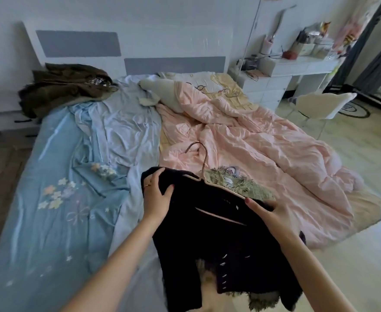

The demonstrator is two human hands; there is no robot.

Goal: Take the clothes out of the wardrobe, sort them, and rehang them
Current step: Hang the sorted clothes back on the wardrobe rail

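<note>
Head cam, looks fwd/down over bed [49,221]

A jacket [218,233] on its hanger [204,167] lies over the bed's [49,221] near end.

Two hands show in the lower half of the frame: the left hand [156,191] and the right hand [269,213]. One black garment [218,239] hangs on one pink hanger [201,167] at lower centre. One brown garment [61,86] lies at upper left. One bed [49,221] carries one pink quilt [263,149]. One white chair [322,104] stands at right, beside one white tabletop [302,61] at upper right.
</note>
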